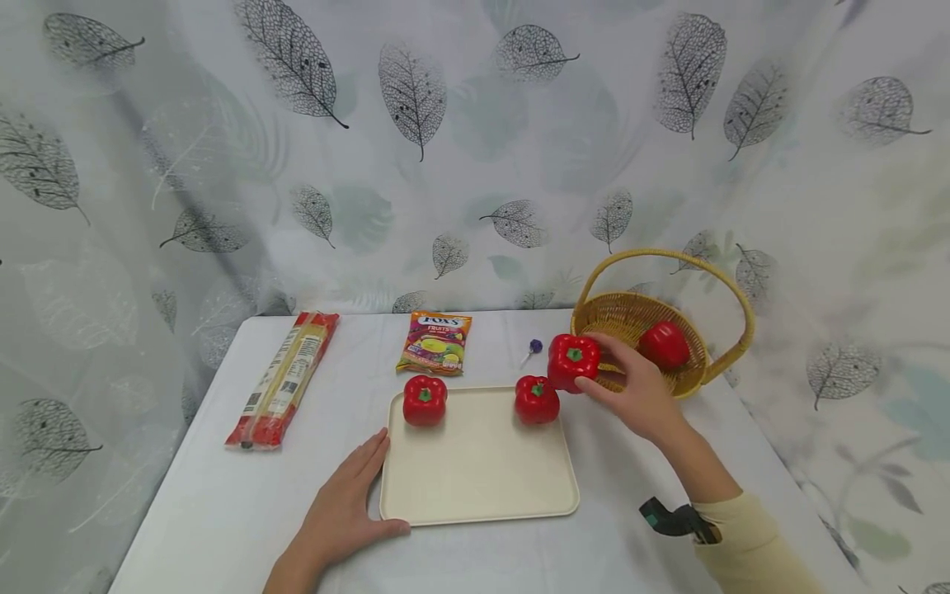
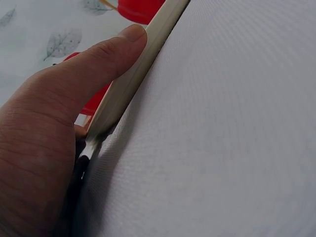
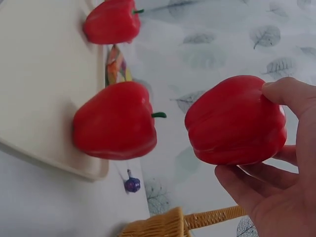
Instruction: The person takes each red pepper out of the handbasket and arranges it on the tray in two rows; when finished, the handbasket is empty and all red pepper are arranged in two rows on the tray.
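My right hand (image 1: 634, 388) holds a red bell pepper (image 1: 573, 363) between thumb and fingers; in the right wrist view this pepper (image 3: 237, 121) is up off the table. Just left of it, a second red bell pepper (image 1: 537, 400) sits at the back right corner of a cream tray (image 1: 482, 470). Another bell pepper (image 1: 425, 401) sits at the tray's back left corner. My left hand (image 1: 341, 503) rests at the tray's left side, fingers straight along the edge. Its thumb (image 2: 116, 54) lies against the tray's front rim at the corner.
A wicker basket (image 1: 631, 309) with an arched handle stands at the back right, holding one more red pepper (image 1: 664, 345). Behind the tray lie a candy bag (image 1: 435, 342) and a purple lollipop (image 1: 535, 346). A long red-ended packet (image 1: 284, 381) lies at the left.
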The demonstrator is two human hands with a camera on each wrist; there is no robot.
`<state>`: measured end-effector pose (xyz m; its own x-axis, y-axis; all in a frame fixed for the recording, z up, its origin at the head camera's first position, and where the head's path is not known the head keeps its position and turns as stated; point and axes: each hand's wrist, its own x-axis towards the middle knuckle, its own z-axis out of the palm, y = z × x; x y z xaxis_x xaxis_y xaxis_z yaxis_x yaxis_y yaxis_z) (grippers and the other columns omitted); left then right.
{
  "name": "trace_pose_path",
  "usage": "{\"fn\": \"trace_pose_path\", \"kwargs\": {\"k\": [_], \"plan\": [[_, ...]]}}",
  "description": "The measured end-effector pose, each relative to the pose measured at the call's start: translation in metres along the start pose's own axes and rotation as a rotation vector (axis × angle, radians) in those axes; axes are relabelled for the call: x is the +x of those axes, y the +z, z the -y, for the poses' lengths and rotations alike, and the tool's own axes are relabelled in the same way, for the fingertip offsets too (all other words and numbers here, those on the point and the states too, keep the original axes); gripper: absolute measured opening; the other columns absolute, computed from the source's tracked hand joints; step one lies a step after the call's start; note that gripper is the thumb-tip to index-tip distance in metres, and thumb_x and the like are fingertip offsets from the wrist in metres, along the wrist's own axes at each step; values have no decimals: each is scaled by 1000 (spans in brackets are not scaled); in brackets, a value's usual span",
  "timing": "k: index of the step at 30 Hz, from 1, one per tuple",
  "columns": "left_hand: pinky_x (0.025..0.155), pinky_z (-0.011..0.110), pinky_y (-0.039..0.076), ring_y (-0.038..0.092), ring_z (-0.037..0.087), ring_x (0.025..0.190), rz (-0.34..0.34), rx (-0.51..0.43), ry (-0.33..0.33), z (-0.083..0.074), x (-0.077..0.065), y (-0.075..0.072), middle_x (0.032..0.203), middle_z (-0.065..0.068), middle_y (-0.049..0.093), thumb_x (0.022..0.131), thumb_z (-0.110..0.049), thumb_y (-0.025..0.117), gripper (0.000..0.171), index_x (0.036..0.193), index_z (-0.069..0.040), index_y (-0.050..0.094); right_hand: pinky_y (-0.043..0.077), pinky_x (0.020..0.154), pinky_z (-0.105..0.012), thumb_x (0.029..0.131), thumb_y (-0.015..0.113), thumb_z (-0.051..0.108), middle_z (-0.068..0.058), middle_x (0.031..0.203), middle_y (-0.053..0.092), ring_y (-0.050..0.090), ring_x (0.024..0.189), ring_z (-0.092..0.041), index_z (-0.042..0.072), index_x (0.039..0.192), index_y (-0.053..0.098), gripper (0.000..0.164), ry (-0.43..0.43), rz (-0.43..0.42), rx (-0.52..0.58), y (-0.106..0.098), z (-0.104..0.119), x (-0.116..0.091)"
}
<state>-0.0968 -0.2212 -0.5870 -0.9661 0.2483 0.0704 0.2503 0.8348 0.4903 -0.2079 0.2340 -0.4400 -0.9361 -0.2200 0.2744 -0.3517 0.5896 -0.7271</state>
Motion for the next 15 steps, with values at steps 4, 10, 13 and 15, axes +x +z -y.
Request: {"fn": "trace_pose_path", "kwargs": {"k": [4,10,13,15], "plan": [[122,54,40,34,27,159,-6,4,3,0,0,0,177,-1,31,69,-95,72,136,172,-15,32,61,95,-52,87,93,16,-14,149,61,64,132,-38,11,157,53,80,-13,15,25,6,6,-2],[122,54,40,35,29,159,-10,-1,8,-1,0,0,177,-1,31,69,-95,73,136,172,-15,33,61,95,-53,85,95,15,-12,146,65,67,127,-33,11,156,55,81,-42,18,20,15,14,-5],[122,55,40,35,29,159,-13,-2,11,-1,0,0,177,0,31,69,-94,73,136,172,-14,33,62,95,-52,85,95,20,-10,145,66,68,124,-30,13,155,57,80,-61,29,19,20,17,-5],[122,55,40,36,29,159,-18,-4,17,-1,0,0,176,0,32,70,-94,73,135,172,-14,34,63,94,-51,85,95,21,-9,144,66,68,123,-30,13,153,57,79,-81,38,35,24,20,-5]]}}
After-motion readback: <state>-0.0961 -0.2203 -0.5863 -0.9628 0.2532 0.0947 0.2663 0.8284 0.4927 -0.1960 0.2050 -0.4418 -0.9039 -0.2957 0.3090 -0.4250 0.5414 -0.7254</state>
